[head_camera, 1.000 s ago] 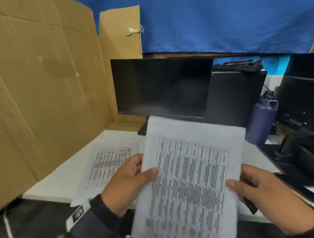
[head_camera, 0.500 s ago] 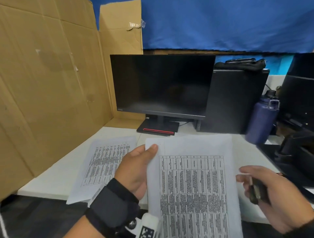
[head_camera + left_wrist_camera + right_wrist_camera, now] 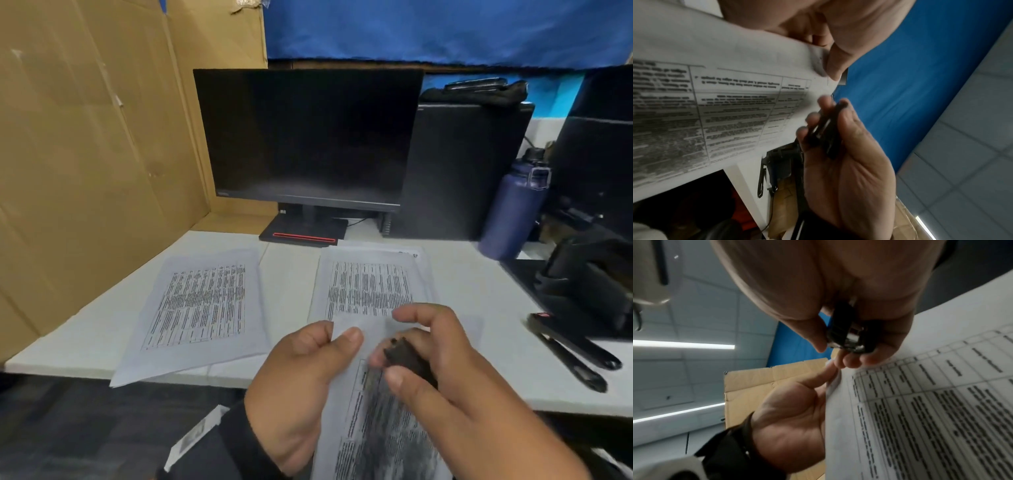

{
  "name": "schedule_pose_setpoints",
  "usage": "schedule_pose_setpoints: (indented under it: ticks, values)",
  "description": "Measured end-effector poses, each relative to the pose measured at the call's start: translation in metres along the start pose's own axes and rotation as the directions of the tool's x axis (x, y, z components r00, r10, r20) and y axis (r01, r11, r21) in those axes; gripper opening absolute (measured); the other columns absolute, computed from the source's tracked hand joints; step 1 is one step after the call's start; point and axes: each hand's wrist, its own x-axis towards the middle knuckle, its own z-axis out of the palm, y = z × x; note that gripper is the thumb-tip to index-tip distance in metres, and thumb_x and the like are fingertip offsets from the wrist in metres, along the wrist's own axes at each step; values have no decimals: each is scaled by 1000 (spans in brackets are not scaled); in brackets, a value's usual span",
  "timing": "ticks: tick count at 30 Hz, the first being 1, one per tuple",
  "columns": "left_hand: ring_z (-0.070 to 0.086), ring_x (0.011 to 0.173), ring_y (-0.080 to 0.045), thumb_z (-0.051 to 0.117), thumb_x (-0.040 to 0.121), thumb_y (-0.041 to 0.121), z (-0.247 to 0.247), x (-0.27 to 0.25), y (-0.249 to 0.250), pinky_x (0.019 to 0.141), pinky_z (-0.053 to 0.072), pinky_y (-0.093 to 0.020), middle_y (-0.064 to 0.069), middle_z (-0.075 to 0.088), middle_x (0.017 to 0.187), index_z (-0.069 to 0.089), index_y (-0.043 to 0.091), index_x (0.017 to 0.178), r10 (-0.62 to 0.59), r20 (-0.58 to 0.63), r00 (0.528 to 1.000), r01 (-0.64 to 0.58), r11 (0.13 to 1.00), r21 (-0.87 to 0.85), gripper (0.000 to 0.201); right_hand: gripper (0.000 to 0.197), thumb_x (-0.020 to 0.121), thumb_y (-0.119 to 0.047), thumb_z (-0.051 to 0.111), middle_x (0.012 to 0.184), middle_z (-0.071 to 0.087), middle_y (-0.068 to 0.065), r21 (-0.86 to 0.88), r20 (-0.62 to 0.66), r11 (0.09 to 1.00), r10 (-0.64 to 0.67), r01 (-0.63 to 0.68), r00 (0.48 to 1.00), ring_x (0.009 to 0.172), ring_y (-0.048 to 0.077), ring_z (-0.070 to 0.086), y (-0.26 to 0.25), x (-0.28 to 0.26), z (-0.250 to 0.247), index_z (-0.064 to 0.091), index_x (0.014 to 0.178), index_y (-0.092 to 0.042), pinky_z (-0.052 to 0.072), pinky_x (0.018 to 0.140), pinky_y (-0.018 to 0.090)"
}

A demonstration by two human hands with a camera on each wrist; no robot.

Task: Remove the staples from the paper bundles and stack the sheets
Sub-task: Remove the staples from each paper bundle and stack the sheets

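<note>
I hold a printed paper bundle (image 3: 376,431) over the desk's near edge. My left hand (image 3: 337,337) pinches its top left corner between thumb and fingers, as the left wrist view shows with the thumb (image 3: 835,65) on the bundle (image 3: 715,78). My right hand (image 3: 387,366) grips a black staple remover (image 3: 407,356) right beside that corner. In the right wrist view the staple remover (image 3: 849,335) has its metal jaws close to the bundle's (image 3: 920,402) corner. I cannot make out a staple. Loose printed sheets (image 3: 202,308) lie on the desk at the left; another printed pile (image 3: 370,284) lies in the middle.
A dark monitor (image 3: 308,137) and a black computer tower (image 3: 462,171) stand at the back of the white desk (image 3: 85,339). A blue bottle (image 3: 513,209) and a long black tool (image 3: 575,353) are on the right. Cardboard (image 3: 85,154) walls off the left.
The bundle has come down and nearer to me. My left hand shifted to pinch its top left corner, and my right hand brought the staple remover in to that corner.
</note>
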Motion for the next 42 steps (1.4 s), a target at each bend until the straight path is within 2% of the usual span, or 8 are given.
schedule_pose_setpoints:
  ticks: [5, 9, 14, 20, 27, 32, 36, 42]
  values:
    - [72, 81, -33, 74, 84, 18, 4, -3, -1, 74, 61, -39, -31, 74, 98, 64, -13, 111, 21, 11, 1000, -20, 997, -70, 42, 34, 75, -14, 86, 93, 80, -4, 321, -170, 947, 52, 6, 984, 87, 10, 75, 0, -1, 20, 63, 99, -22, 54, 89, 39]
    - [73, 100, -38, 71, 84, 19, 7, -5, -2, 89, 61, -42, -31, 74, 114, 71, -4, 113, 91, 34, 995, -88, 994, -70, 38, 26, 60, -38, 77, 89, 78, -8, 365, -244, 926, -6, 97, 970, 82, 7, 73, -5, -4, 22, 71, 85, -38, 53, 79, 29]
    - [75, 101, -36, 68, 84, 18, 9, -7, -5, 87, 63, -39, -29, 75, 114, 75, -1, 108, 146, 48, 988, -143, 988, -65, 32, 36, 53, -32, 83, 86, 76, -5, 391, -297, 907, -32, 153, 954, 75, 10, 72, 5, 0, 23, 71, 86, -35, 54, 68, 17]
    - [75, 86, -34, 70, 81, 15, 8, -8, -5, 78, 64, -38, -32, 75, 107, 75, -5, 105, 145, 81, 986, -137, 986, -98, 31, 69, 30, -76, 87, 83, 79, 6, 435, -267, 886, -42, 159, 963, 74, 22, 76, 7, 2, 23, 70, 81, -32, 62, 77, 42]
    - [73, 92, -36, 68, 84, 18, 9, -5, -11, 83, 61, -41, -32, 74, 111, 72, -3, 106, 171, 61, 983, -163, 980, -118, 30, 65, 31, -63, 94, 75, 76, 20, 494, -190, 862, -21, 114, 982, 69, 35, 75, 4, 5, 14, 72, 77, -22, 58, 60, 27]
    - [69, 83, -31, 72, 85, 21, 10, 0, -14, 78, 58, -39, -27, 73, 100, 73, 9, 91, 209, 11, 978, -207, 974, -89, 14, 61, 42, -58, 95, 75, 74, 23, 529, -181, 842, -10, 106, 983, 66, 32, 73, 6, 10, 16, 72, 79, -15, 59, 61, 30]
    - [62, 77, -29, 78, 77, 30, 9, 3, -18, 72, 55, -38, -25, 67, 93, 69, 9, 86, 237, -5, 972, -236, 968, -82, 25, 45, 58, -25, 84, 73, 74, 24, 558, -170, 827, 30, 71, 985, 63, 32, 72, 7, 13, 13, 65, 87, 4, 58, 58, 28]
    - [58, 94, -37, 78, 77, 32, 12, 3, -21, 92, 47, -48, -31, 64, 100, 67, 6, 89, 243, -17, 970, -244, 965, -92, 30, 32, 56, -32, 79, 76, 77, 12, 420, -245, 900, -9, 115, 969, 69, 24, 74, 3, 8, 12, 71, 79, -11, 53, 57, 21]
